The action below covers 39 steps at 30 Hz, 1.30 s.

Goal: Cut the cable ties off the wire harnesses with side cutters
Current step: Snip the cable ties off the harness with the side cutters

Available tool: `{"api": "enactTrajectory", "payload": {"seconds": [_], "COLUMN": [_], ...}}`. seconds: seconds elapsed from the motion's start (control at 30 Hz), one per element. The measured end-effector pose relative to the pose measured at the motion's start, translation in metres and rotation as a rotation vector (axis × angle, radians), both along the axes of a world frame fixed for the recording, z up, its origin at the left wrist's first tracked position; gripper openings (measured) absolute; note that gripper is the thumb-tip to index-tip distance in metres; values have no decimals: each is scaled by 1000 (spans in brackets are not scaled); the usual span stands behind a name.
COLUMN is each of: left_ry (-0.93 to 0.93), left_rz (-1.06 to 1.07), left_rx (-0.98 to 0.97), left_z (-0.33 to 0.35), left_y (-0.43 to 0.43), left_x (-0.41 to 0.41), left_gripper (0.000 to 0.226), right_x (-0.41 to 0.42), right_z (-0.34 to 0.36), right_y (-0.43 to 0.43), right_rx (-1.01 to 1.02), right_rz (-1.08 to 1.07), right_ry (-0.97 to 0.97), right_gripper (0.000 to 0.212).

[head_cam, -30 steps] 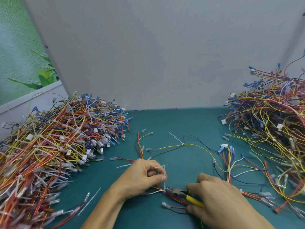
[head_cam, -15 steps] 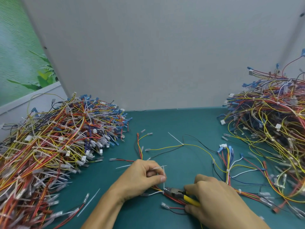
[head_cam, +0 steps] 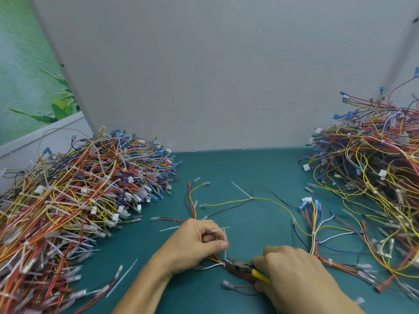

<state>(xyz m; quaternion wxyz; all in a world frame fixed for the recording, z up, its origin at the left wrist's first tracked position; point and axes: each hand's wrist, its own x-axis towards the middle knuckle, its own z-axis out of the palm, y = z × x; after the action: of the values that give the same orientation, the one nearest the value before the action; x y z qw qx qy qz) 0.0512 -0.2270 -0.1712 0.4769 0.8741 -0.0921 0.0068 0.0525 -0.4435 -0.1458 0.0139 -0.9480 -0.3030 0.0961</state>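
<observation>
My left hand (head_cam: 195,243) pinches the upright tail of a white cable tie (head_cam: 225,242) on a wire harness (head_cam: 267,199) spread across the green table (head_cam: 226,168). My right hand (head_cam: 297,275) grips the yellow-handled side cutters (head_cam: 243,266). The cutter jaws sit at the base of that tie, where red, orange and white wires bunch together. Whether the jaws are shut on the tie is hard to tell. Another tie (head_cam: 241,189) still binds the yellow and black wires farther back.
A big heap of harnesses with ties (head_cam: 74,200) fills the left side. A second heap (head_cam: 371,177) rises at the right. Loose cut ties (head_cam: 122,277) lie on the table near my left forearm. A grey panel (head_cam: 215,75) closes the back.
Both hands have stayed almost in place; the cutters' jaws remain at the tie's base. The view has shifted slightly.
</observation>
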Motion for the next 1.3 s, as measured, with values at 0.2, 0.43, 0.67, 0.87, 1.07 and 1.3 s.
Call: {"api": "enactTrajectory", "payload": {"seconds": [0.2,0.43,0.67,0.87,1.07,1.3], "left_ry": [37,33,3,-134,-57,42], "left_rz": [61,289,533,534,212,82], "left_rx": [-186,-1088,-1061,140,388,299], "left_z": [2,19,12,-1,0,5], "left_y": [-1,16,29,42,36,30], "left_x": [-1,3,5,2,-1,-4], "left_gripper": [10,12,24,26,34,30], "right_x": [1,0,5,10,12,16], "right_z": [-2,-1,5,15,28,35], "right_y": [-1,-6,-20,-35,-42,-45], "right_rx": [-21,9,-44,-60,-35,24], "right_rz": [16,-10,-6,45,68,121], "right_ry": [-6,6,52,126,233,288], "right_gripper": [27,23,23,26,16,31]}}
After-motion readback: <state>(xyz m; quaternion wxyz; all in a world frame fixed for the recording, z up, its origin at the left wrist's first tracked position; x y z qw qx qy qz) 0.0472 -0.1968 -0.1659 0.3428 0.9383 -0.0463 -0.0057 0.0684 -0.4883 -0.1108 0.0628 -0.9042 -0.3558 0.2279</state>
